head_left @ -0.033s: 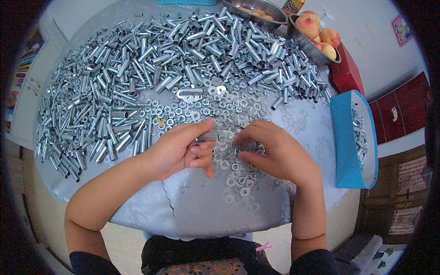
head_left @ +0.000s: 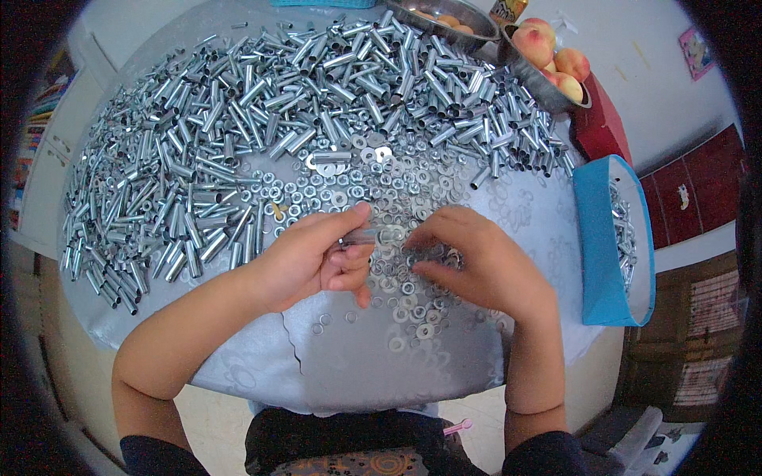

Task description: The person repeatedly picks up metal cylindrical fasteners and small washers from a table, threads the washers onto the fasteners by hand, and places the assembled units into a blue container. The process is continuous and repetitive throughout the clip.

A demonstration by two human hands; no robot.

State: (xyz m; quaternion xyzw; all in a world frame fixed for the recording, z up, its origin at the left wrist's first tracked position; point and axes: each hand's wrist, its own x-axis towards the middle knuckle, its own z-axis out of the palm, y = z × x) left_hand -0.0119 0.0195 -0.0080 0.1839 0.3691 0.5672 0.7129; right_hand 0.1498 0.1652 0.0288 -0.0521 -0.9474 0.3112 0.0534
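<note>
My left hand (head_left: 317, 258) is closed, thumb and fingers pinching a shiny metal tube (head_left: 363, 237) that points right; its far end is blurred among the washers behind. Across from it, my right hand (head_left: 476, 258) hovers over a spread of flat washers (head_left: 425, 313), its thumb and forefinger apart and curved toward the tube. I see nothing between those fingertips, though the other fingers are partly hidden. Hex nuts (head_left: 294, 193) lie just beyond my left hand. Farther back, a broad heap of metal sleeves (head_left: 238, 103) covers the table.
A blue fabric box (head_left: 597, 246) holding metal parts stands at the table's right edge. Metal bowls of peaches (head_left: 571, 65) and round tan items (head_left: 448, 24) sit at the back right, near a red box (head_left: 599, 123). The tablecloth (head_left: 262, 349) shows in front.
</note>
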